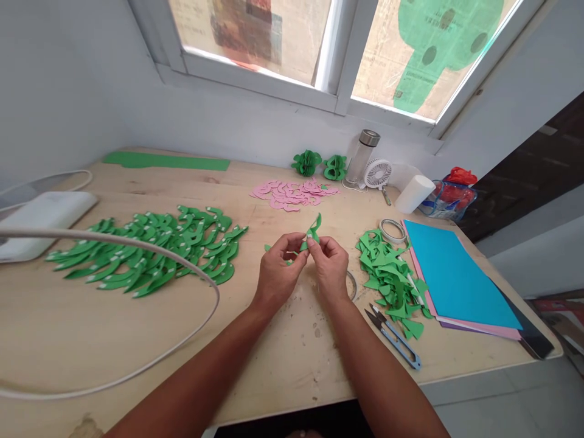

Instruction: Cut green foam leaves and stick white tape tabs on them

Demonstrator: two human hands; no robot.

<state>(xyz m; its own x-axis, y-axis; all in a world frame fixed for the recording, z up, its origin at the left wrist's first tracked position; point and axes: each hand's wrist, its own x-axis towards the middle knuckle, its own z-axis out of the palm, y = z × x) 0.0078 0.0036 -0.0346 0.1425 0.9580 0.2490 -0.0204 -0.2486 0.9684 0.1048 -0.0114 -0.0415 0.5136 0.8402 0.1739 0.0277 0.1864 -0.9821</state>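
Observation:
Both hands meet over the middle of the table, fingers closed on one small curved green paper cutout (314, 230). My left hand (279, 267) pinches its lower left part, and my right hand (332, 263) grips it from the right, with a whitish spot showing by the thumb. Bits of green paper peek out behind my left hand. A roll of tape (351, 286) lies partly hidden behind my right wrist. To the left spreads a heap of green paper cutouts (150, 249), many with small white patches on their ends.
Right of the hands are green scraps (387, 274), blue thread snips (396, 342), another tape roll (392, 230) and coloured sheets (460, 274). Behind lie pink cutouts (292, 194), green paper balls (306, 163), a bottle (362, 158) and a fan (378, 174). A white cable (201, 274) arcs across the left.

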